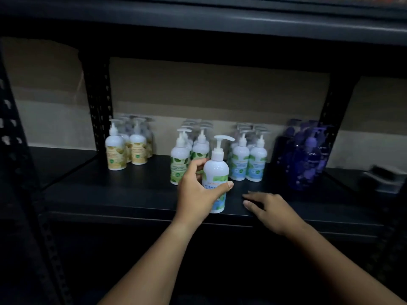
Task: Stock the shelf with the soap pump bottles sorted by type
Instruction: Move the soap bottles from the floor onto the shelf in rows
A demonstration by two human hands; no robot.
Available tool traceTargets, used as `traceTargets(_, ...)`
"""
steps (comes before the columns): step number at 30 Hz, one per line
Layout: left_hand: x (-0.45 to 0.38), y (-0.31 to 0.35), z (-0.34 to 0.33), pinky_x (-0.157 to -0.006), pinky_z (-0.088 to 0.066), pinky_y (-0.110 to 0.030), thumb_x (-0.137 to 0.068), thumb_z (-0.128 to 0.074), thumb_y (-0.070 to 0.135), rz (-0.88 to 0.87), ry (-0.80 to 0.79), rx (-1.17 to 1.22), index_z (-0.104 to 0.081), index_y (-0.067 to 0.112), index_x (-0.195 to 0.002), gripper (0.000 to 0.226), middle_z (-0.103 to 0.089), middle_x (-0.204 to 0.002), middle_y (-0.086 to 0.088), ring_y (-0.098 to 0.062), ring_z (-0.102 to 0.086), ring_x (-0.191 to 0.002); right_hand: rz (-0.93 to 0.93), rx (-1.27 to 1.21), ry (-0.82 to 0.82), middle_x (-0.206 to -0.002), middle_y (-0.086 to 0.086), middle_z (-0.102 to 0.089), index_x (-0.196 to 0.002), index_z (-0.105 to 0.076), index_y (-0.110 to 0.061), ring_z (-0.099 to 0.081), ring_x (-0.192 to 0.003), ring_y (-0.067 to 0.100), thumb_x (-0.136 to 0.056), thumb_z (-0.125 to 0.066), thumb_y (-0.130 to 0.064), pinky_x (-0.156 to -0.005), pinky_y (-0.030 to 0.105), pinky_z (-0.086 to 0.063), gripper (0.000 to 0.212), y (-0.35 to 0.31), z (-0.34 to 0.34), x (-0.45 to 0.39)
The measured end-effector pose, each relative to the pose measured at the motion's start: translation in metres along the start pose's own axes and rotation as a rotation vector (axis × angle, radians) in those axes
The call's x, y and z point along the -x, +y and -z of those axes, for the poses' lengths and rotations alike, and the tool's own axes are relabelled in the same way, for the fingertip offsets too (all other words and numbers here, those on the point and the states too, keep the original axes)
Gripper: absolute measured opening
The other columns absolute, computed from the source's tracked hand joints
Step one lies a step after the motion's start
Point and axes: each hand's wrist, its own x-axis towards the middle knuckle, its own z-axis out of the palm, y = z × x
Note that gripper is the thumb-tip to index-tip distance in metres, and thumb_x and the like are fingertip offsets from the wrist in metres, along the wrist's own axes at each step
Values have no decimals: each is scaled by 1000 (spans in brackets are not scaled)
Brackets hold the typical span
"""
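My left hand (196,192) fingers wrap the blue-label bottle (215,177), near its matching group (247,159); right hand (267,209) rests flat, steadying on the shelf (132,194).

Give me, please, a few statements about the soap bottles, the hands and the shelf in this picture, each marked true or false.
1. The left hand grips a white pump bottle with a blue and green label. True.
2. The right hand holds a purple bottle. False: it holds nothing and lies flat on the shelf board.
3. The purple bottles stand at the right end of the shelf. True.
4. The yellow-label bottles stand between the green-label group and the blue-label group. False: they stand furthest left, apart from both.
5. The held bottle lies on its side. False: it is upright, pump on top.
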Motion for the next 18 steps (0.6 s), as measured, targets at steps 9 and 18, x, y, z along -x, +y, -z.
traceTargets(9,1,-24,-59,-83,-58,-22,-59,-101,16,59,17,1,-64,26,-118,71,-71,-112,15,0,-69,-98,-79,103,36,-157,-1,-48,-149,-52,-21,-40,-146,19,-109,-40,-34,-114,34,-37,44,4,-5,1)
traceTargets(18,-21,-32,-99,-70,-54,-13,-52,-104,13,220,62,-4,-63,18,-107,68,-67,-94,16,10,-64,-81,-98,192,112,-146,8,-56,-141,-55,-9,-49,-137,21,-109,-34,-27,-112,32,-37,41,2,-13,1)
